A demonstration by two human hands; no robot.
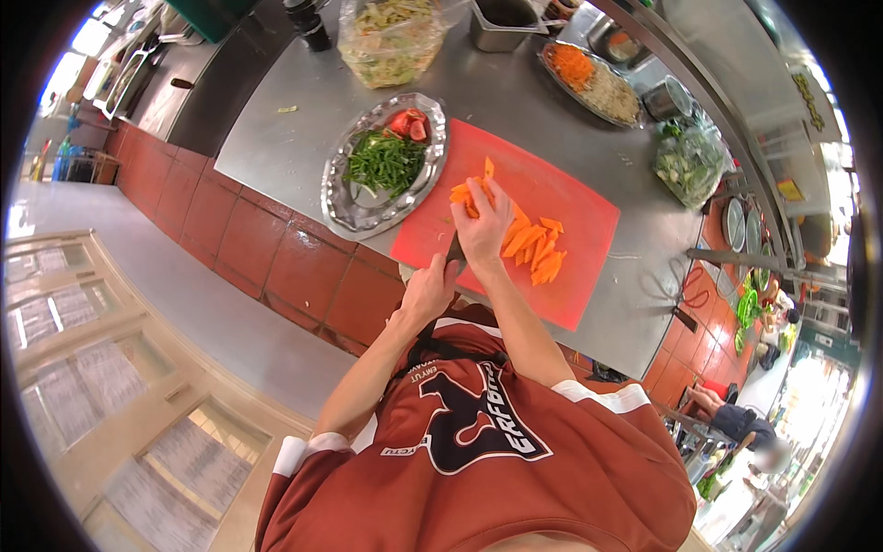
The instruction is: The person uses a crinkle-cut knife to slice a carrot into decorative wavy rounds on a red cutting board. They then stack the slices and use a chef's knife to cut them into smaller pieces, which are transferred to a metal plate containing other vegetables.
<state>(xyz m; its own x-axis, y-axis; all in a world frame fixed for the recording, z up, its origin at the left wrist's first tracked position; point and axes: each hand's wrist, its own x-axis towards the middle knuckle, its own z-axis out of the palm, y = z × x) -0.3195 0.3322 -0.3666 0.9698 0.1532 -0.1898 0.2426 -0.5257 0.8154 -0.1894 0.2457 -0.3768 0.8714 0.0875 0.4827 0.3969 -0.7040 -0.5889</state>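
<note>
My left hand (429,288) grips a knife (455,250) low on the near-left part of a red plastic cutting board (579,214). The dark blade points up and away, close beside my right hand (485,224). My right hand's fingers are curled down over some cut carrot pieces (463,195) on the board. A loose pile of slanted carrot pieces (534,245) lies just right of that hand. Left of the board, overlapping its edge, an oval metal platter (332,183) holds chopped green leaves (386,162) and cut tomato (407,124).
On the steel table (276,141) stand a plastic bag of shredded vegetables (390,48), a metal container (507,31), a platter of shredded carrot and a pale shredded food (607,93), and a bag of greens (690,162). Another person (741,421) is far right. Red floor tiles (255,238) border the left.
</note>
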